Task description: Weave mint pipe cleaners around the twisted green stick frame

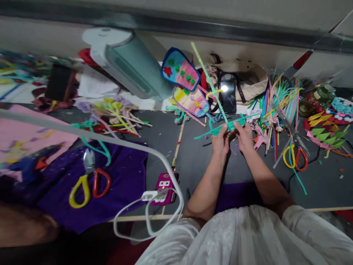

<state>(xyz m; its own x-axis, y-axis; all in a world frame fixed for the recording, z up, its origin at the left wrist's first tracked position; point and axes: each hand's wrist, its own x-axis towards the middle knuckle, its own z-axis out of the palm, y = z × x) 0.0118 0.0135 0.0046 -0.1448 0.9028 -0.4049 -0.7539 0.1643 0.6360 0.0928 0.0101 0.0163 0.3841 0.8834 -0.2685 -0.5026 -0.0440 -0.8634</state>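
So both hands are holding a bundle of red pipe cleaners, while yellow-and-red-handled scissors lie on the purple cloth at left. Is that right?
Not quite: the pipe cleaners bundled in the left hand and right hand are green, not red, as the head view shows. The scissors do lie on the purple cloth.

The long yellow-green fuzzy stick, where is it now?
In the head view, right of centre: the yellow-green stick slants up and left from the teal strips in the left hand and right hand, left of the black phone.
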